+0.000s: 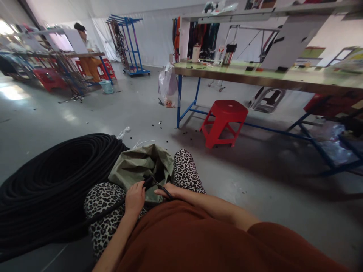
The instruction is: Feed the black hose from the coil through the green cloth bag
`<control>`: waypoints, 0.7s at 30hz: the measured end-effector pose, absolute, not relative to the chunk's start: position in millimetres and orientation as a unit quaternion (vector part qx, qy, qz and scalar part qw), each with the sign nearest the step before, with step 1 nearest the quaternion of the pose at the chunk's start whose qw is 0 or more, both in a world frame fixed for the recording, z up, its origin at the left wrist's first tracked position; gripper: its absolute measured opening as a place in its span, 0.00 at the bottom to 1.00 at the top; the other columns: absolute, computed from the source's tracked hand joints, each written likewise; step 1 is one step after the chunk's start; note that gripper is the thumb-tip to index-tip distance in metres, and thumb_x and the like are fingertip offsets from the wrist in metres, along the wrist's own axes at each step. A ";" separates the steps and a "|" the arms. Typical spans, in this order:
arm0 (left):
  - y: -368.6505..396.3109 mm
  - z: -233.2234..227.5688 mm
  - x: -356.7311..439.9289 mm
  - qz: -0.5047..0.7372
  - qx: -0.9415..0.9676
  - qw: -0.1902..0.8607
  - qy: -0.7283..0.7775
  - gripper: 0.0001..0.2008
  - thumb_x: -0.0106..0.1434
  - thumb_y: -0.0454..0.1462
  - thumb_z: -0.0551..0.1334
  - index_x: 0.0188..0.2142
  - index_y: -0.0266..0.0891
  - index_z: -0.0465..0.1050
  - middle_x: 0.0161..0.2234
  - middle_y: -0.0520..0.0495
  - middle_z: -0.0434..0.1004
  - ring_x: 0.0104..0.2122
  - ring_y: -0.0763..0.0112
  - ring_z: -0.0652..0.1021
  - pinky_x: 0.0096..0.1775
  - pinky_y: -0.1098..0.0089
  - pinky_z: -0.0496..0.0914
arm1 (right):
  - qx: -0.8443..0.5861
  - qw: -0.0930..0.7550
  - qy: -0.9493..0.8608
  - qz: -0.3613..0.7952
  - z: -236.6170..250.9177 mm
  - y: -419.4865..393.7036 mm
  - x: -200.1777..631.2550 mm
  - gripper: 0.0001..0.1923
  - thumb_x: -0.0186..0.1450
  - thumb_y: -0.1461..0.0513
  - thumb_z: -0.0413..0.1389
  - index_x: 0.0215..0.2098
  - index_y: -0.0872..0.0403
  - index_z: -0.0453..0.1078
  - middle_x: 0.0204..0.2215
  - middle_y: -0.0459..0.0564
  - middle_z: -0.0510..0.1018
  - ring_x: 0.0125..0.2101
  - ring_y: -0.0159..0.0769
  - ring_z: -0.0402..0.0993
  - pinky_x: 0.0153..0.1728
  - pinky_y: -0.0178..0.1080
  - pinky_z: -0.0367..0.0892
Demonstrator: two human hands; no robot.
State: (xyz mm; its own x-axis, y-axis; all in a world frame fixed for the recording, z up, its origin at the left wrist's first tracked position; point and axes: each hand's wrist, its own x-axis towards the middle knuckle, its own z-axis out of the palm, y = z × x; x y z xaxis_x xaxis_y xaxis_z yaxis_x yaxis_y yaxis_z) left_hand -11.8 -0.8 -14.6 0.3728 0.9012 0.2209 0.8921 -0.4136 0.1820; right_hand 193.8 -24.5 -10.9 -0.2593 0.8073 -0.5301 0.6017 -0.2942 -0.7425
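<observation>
My left hand (135,198) is closed around a black cord (107,212) that runs left toward a big coil of black cord (53,177) on the floor. My right hand (170,190) rests beside it, fingers pinching a thin black piece (159,185) at the cord's end. Both hands sit over my lap, on leopard-print trousers (187,170). An olive green bag (138,166) lies open between my knees, just beyond the hands. What lies inside the bag is hidden.
A red plastic stool (224,121) stands ahead under a long blue-legged workbench (255,73). A plastic bag (168,85) hangs at the bench's corner. Far left, a person (85,49) sits at another bench beside a blue rack (130,41). Small black bits dot the grey floor.
</observation>
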 end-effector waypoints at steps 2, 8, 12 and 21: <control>-1.1 -15.0 -11.6 0.145 0.828 0.018 0.541 0.15 0.66 0.35 0.51 0.47 0.37 0.73 0.43 0.40 0.80 0.44 0.59 0.78 0.47 0.62 0.70 | -0.597 0.096 -0.592 0.533 -13.2 -23.9 193.6 0.23 0.66 0.47 0.57 0.27 0.59 0.74 0.19 0.44 0.72 0.25 0.29 0.70 0.27 0.28 0.62; -1.3 -15.6 -11.2 0.144 0.833 0.025 0.534 0.16 0.65 0.35 0.51 0.47 0.36 0.73 0.42 0.40 0.80 0.43 0.59 0.78 0.47 0.62 0.71 | -0.599 0.097 -0.598 0.523 -14.3 -23.4 193.9 0.22 0.65 0.47 0.57 0.27 0.58 0.74 0.21 0.45 0.72 0.27 0.30 0.70 0.27 0.28 0.61; -1.1 -15.8 -11.7 0.145 0.836 0.034 0.528 0.17 0.66 0.35 0.51 0.48 0.36 0.73 0.43 0.39 0.80 0.43 0.59 0.78 0.47 0.62 0.71 | -0.596 0.092 -0.607 0.517 -11.7 -23.6 194.1 0.22 0.65 0.47 0.57 0.28 0.58 0.74 0.22 0.45 0.72 0.28 0.30 0.69 0.28 0.29 0.61; 0.4 -20.3 -14.5 0.154 0.844 0.038 0.512 0.19 0.66 0.34 0.51 0.51 0.40 0.74 0.42 0.42 0.80 0.42 0.62 0.78 0.47 0.64 0.71 | -0.597 0.075 -0.620 0.503 -8.2 -23.5 192.9 0.23 0.64 0.46 0.58 0.28 0.59 0.75 0.22 0.45 0.72 0.28 0.31 0.68 0.28 0.29 0.61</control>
State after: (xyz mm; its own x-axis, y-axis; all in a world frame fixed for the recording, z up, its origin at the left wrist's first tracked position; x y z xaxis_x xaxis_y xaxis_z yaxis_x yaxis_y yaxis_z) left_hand -14.5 0.4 -20.3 0.4278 0.8767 0.2201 0.8532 -0.4720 0.2219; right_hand 192.9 -23.5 -8.2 -0.2769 0.8160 -0.5074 0.6647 -0.2187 -0.7144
